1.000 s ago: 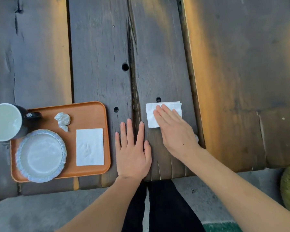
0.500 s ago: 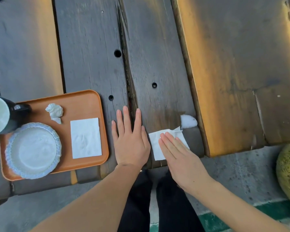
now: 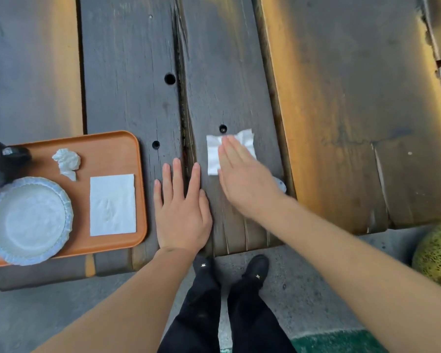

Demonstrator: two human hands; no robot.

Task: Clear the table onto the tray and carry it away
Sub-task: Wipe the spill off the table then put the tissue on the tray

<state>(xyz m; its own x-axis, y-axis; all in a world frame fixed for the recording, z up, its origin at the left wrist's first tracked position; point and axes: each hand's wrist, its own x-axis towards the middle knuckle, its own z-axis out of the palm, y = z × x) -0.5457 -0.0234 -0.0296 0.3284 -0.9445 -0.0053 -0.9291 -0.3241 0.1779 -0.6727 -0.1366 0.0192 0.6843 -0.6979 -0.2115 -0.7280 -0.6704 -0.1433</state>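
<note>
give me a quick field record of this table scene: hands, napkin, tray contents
left hand: flat on the table, fingers straight, holding nothing
right hand: straight fingers pressing on the loose napkin
loose napkin: on the wood, off the tray
tray: orange, at the table's near edge
on tray: paper plate, folded napkin, crumpled tissue
mug: dark, at the tray's far left corner, partly cut off by the frame

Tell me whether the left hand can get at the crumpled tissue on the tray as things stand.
Probably yes. The left hand lies flat on the table beside the tray, holding nothing, and the crumpled tissue sits uncovered on the tray's far side, with only the flat napkin between.
</note>
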